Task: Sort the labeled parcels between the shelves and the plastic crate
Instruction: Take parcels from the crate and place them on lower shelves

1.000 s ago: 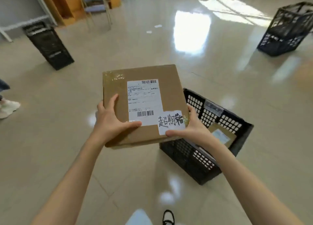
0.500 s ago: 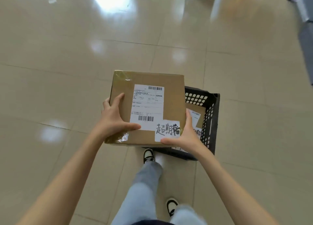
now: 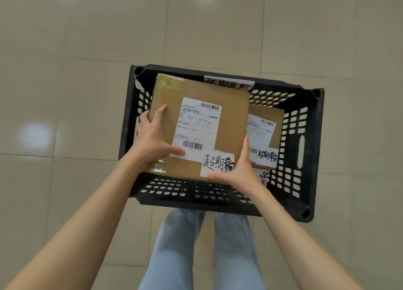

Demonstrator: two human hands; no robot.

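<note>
Gripping a cardboard parcel [image 3: 200, 132] at its near corners, the left hand [image 3: 152, 139] and right hand [image 3: 237, 169] are half-closed, thumbs laid on top, fingers underneath. The parcel is held flat, label-up, above the black plastic crate [image 3: 309, 141]. A second parcel [image 3: 265, 135] lies just beyond the right hand.

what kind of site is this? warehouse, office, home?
Probably a parcel sorting or pickup room, though little shows. Cues: a black plastic crate on a glossy tiled floor, barcoded cardboard parcels, the held parcel with a handwritten sticker.
</note>
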